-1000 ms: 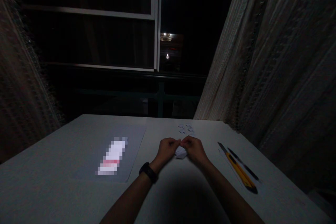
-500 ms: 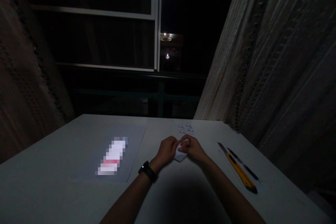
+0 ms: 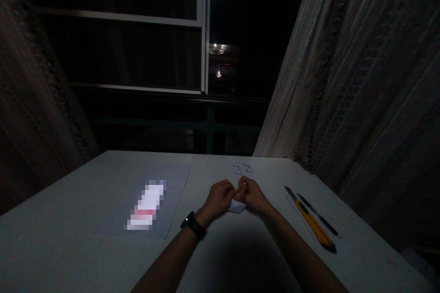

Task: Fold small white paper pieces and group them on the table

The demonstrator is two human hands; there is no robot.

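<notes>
We now curl our right hand tighter; our left hand helps pinch, maybe fold, small white paper between the white desk's side edges.

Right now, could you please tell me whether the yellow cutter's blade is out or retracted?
Out, it appears: on the yellow cutter, a narrow grey blade extends from the far end, tapering to a point.

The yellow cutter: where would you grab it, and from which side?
Probably by the yellow handle, reaching down from the near end: its grey blade points away, and the dark pen lies close along its right side, leaving less room there.
</notes>
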